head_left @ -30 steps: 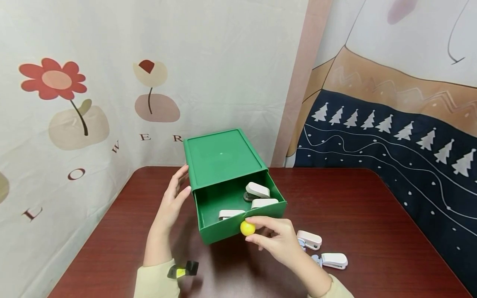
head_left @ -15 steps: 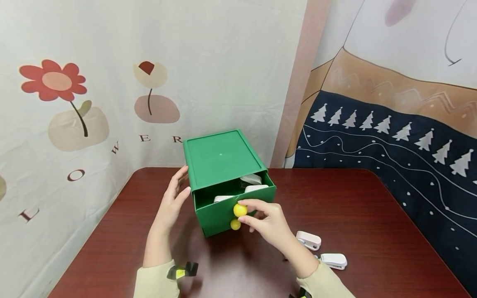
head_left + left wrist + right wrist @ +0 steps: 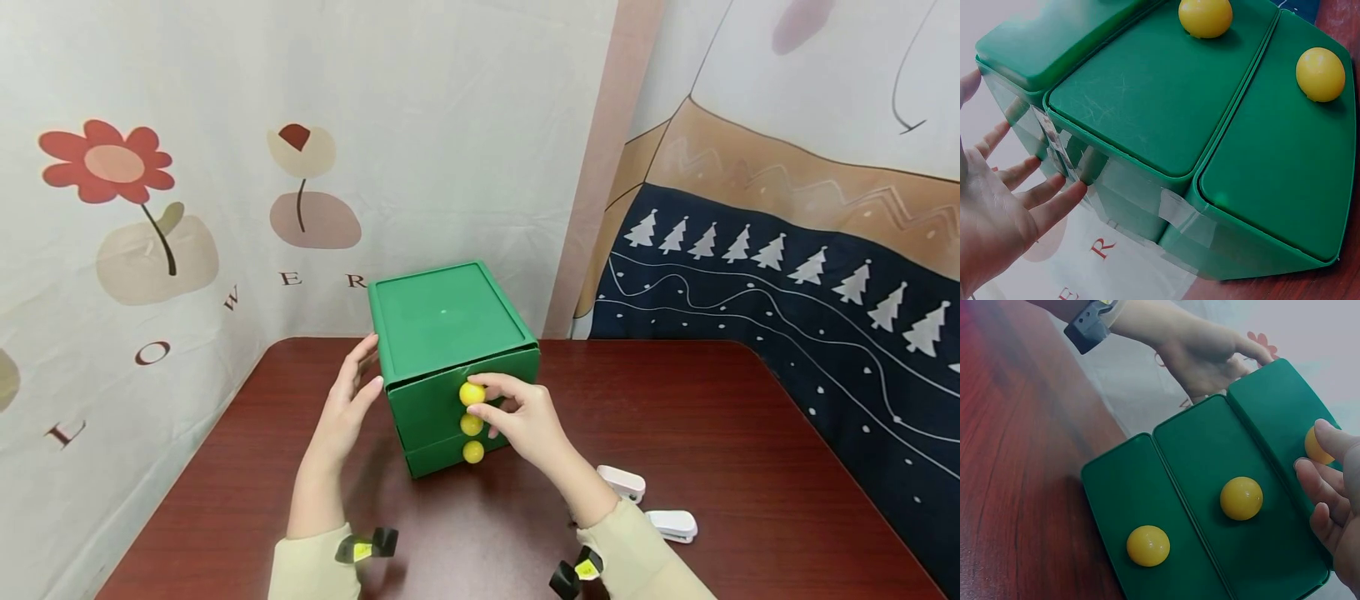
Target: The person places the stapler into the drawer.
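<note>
A green drawer unit (image 3: pixel 446 321) has three drawers stacked one above another, each with a round yellow knob. My right hand (image 3: pixel 525 421) pinches the top knob (image 3: pixel 472 393) between thumb and forefinger. The top drawer (image 3: pixel 1279 403) is nearly flush, its front standing a little proud of the lower two. The middle knob (image 3: pixel 1241 498) and bottom knob (image 3: pixel 1148 545) are untouched. With fingers spread and fairly straight, my left hand (image 3: pixel 351 400) rests at the unit's left side, fingertips (image 3: pixel 1079 187) against the wall. The top drawer's contents are hidden.
Two small staplers lie to the right, a pinkish one (image 3: pixel 622 482) and a white one (image 3: pixel 672 525), partly behind my right forearm. The dark red wooden table (image 3: pixel 712 417) meets a printed cloth backdrop (image 3: pixel 465 150) behind the unit.
My right hand has pushed the top drawer inward, away from me, covering the white staplers inside. The lower knobs have come into view. My left hand has stayed in place.
</note>
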Motion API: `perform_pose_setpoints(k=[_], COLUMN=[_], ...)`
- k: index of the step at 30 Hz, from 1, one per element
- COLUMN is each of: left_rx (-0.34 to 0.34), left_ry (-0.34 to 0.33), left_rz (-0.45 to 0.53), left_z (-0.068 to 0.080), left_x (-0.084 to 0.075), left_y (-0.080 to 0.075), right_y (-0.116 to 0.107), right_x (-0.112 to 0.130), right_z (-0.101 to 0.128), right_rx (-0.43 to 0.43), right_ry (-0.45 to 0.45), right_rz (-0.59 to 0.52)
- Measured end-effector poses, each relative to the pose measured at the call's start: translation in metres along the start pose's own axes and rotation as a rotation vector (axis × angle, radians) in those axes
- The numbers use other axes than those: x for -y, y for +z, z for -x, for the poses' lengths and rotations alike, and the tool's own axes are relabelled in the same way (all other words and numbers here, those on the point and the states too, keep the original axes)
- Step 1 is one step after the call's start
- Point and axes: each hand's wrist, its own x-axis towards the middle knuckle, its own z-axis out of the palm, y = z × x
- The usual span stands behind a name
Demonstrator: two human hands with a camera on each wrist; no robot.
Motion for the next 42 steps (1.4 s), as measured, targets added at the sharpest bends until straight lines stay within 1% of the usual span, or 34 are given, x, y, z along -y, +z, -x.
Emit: perform_pose_setpoints(k=[10,14,17,22,27,33,35,42], left_rx=[0.000,0.000,0.003,0.000,-0.004,-0.004,-0.003,-0.002], left_ry=[-0.004,-0.003,0.002,0.001,0.006,0.008,0.008,0.004], left_rz=[-0.008,-0.002,0.001,0.003,0.005,0.004,0.005,0.009], left_z=[0.000,0.000,0.000,0.000,0.000,0.000,0.000,0.000], left_x=[0.000,0.000,0.000,0.000,0.000,0.001,0.001,0.000], left_y=[0.000,0.000,0.000,0.000,0.000,-0.001,-0.001,-0.001], right_y=[0.003,0.003,0.002,0.000,-0.001,0.003,0.005,0.013], right_x=[-0.001,-0.004,-0.007,-0.016,-0.027,-0.036,-0.039,-0.047], right_z=[-0.006,-0.005,0.000,0.010,0.019,0.027,0.029,0.030], right_rx=[0.003,0.004,0.002,-0.025,-0.041,-0.030,-0.019,0.009], right_ry=[0.037,0.015,-0.008,-0.025,0.002,0.042,0.059,0.120], right_rz=[-0.020,-0.008,0.021,0.014,0.006,0.091,0.097,0.016])
